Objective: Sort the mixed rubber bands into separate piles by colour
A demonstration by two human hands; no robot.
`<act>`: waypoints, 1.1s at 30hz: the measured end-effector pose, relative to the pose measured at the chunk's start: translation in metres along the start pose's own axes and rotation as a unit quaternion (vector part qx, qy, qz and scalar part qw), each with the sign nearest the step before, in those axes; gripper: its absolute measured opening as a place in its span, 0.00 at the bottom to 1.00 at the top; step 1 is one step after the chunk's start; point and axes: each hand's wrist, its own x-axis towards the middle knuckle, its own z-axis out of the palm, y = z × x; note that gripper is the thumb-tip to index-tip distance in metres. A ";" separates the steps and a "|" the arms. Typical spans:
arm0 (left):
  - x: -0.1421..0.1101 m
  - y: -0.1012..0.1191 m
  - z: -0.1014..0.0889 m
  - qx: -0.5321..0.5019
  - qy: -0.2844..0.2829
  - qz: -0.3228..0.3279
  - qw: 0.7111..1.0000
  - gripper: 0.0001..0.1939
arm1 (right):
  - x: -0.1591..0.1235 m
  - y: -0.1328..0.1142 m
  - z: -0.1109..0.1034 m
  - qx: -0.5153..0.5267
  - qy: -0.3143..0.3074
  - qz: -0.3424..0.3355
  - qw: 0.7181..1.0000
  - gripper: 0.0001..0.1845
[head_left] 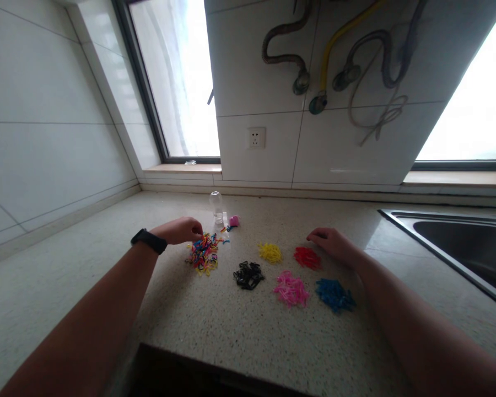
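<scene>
My left hand (182,230), below a black wristwatch (149,241), is at the mixed pile of small multicoloured rubber bands (204,255). Its fingers are closed at the pile's upper edge; anything between them is too small to make out. My right hand (333,243) hovers by the upper right edge of the red rubber bands (307,257), thumb and fingers pinched together, their contents hidden. Sorted by colour, more heaps lie between the hands: yellow rubber bands (270,252), black rubber bands (248,275), pink rubber bands (291,289) and blue rubber bands (335,295).
Behind the mixed pile stands a clear bottle (216,205), with a pink lid-like piece (234,221) and a few loose bands beside it. A steel sink (400,218) is set into the speckled counter (198,325) at right. Hoses hang on the tiled wall above.
</scene>
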 end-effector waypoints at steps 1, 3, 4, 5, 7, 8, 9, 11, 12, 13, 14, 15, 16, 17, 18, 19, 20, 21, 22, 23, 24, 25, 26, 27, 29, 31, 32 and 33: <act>0.000 0.001 0.000 -0.010 0.004 0.007 1.000 0.17 | 0.000 -0.001 0.000 0.001 0.001 0.000 1.000 0.17; 0.000 0.005 -0.001 -0.034 0.013 0.020 0.999 0.16 | -0.001 -0.002 -0.001 0.007 0.002 0.001 1.000 0.17; 0.001 0.007 -0.001 -0.047 0.018 0.027 0.998 0.16 | -0.001 -0.003 -0.001 0.011 0.002 0.000 1.000 0.16; 0.001 0.009 -0.001 -0.062 0.023 0.033 0.997 0.15 | -0.001 -0.003 -0.001 0.013 0.001 0.000 1.000 0.16; 0.001 0.014 -0.001 -0.098 0.032 0.045 0.994 0.16 | -0.001 -0.002 -0.001 0.012 0.000 0.002 1.000 0.16; 0.001 0.017 -0.001 -0.118 0.036 0.052 0.991 0.17 | -0.001 -0.002 -0.001 0.010 0.000 0.002 1.000 0.16; 0.000 0.021 -0.001 -0.141 0.039 0.058 0.988 0.18 | 0.000 -0.001 -0.001 0.010 0.000 0.001 1.000 0.17; -0.001 0.030 0.000 -0.188 0.043 0.067 0.979 0.18 | 0.001 0.002 0.000 0.014 -0.001 -0.004 1.000 0.17; -0.002 0.035 0.000 -0.213 0.043 0.071 0.974 0.18 | 0.001 0.002 0.000 0.016 -0.003 -0.008 1.000 0.17; -0.002 0.041 0.001 -0.237 0.043 0.075 0.968 0.18 | 0.001 0.003 0.000 0.016 -0.004 -0.009 1.000 0.17; -0.002 0.046 0.001 -0.261 0.042 0.078 0.961 0.18 | 0.001 0.004 0.001 0.013 -0.007 -0.008 1.000 0.18; -0.003 0.052 0.002 -0.285 0.040 0.082 0.954 0.18 | 0.002 0.004 0.000 0.011 -0.010 -0.007 1.000 0.18; -0.003 0.059 0.002 -0.309 0.038 0.087 0.946 0.17 | 0.001 0.003 0.000 0.009 -0.011 -0.005 1.000 0.19; -0.003 0.065 0.003 -0.332 0.036 0.093 0.938 0.17 | 0.001 0.003 0.000 0.008 -0.012 -0.003 1.000 0.19; -0.004 0.072 0.003 -0.355 0.034 0.099 0.929 0.17 | 0.001 0.002 0.000 0.009 -0.011 -0.002 1.000 0.19; -0.004 0.079 0.004 -0.376 0.031 0.106 0.920 0.17 | 0.001 0.001 0.000 0.011 -0.010 -0.002 1.000 0.19; -0.005 0.086 0.004 -0.397 0.029 0.113 0.910 0.16 | 0.000 0.001 0.000 0.012 -0.008 -0.002 1.000 0.18; -0.005 0.093 0.005 -0.418 0.028 0.121 0.900 0.16 | 0.000 0.000 0.000 0.014 -0.004 -0.002 1.000 0.18; -0.006 0.101 0.006 -0.437 0.028 0.128 0.890 0.15 | 0.000 -0.001 0.000 0.015 -0.002 -0.003 1.000 0.17; -0.007 0.108 0.008 -0.456 0.029 0.135 0.879 0.14 | -0.001 -0.002 0.000 0.016 -0.001 -0.004 1.000 0.17; -0.008 0.116 0.009 -0.474 0.031 0.141 0.869 0.13 | -0.001 -0.003 0.000 0.017 0.000 -0.005 1.000 0.17; -0.009 0.123 0.011 -0.491 0.033 0.145 0.859 0.12 | -0.002 -0.004 0.000 0.018 0.000 -0.007 1.000 0.16; -0.010 0.131 0.013 -0.506 0.034 0.149 0.849 0.12 | -0.002 -0.005 0.000 0.020 0.000 -0.010 1.000 0.16; -0.011 0.138 0.016 -0.520 0.035 0.152 0.840 0.11 | -0.003 -0.006 0.000 0.023 0.003 -0.013 1.000 0.16; -0.013 0.152 0.020 -0.544 0.032 0.156 0.824 0.11 | -0.003 -0.010 0.000 0.029 0.013 -0.014 0.999 0.17; -0.016 0.164 0.023 -0.562 0.028 0.156 0.811 0.12 | -0.003 -0.014 0.001 0.037 0.025 -0.011 0.999 0.17; -0.017 0.170 0.024 -0.570 0.026 0.155 0.806 0.12 | -0.003 -0.018 0.001 0.045 0.030 -0.013 0.998 0.18; -0.018 0.174 0.026 -0.578 0.024 0.153 0.801 0.13 | -0.004 -0.022 0.002 0.058 0.036 -0.018 0.998 0.18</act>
